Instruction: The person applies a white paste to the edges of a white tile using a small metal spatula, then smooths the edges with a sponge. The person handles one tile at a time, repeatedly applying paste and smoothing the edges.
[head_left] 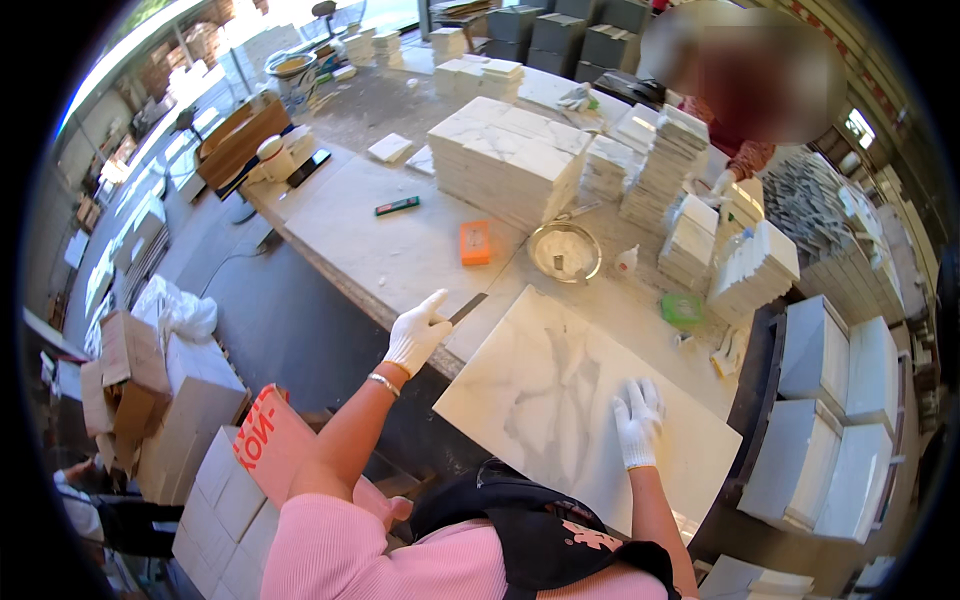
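Observation:
My left hand (416, 333), in a white knit glove, is closed on a thin flat metal scraper blade (470, 308), which points up and to the right over the table edge. A large white marble tile (497, 385) with grey veining lies at the near side of the table. On its right half rests my right hand (638, 420), also gloved, palm down with the fingers stretched out. Just beyond the tile stands a metal bowl (597, 262) containing white material and a small tool. An orange box (475, 243) sits to the bowl's left.
Behind the bowl rises a big stack of marble tiles (500, 155); further stacks (664, 165) stand to its right. A small white bottle (627, 260) and a green container (682, 309) are nearby. Another person's gloved hand (722, 183) is at the far right stacks. Cartons (200, 380) flank the left.

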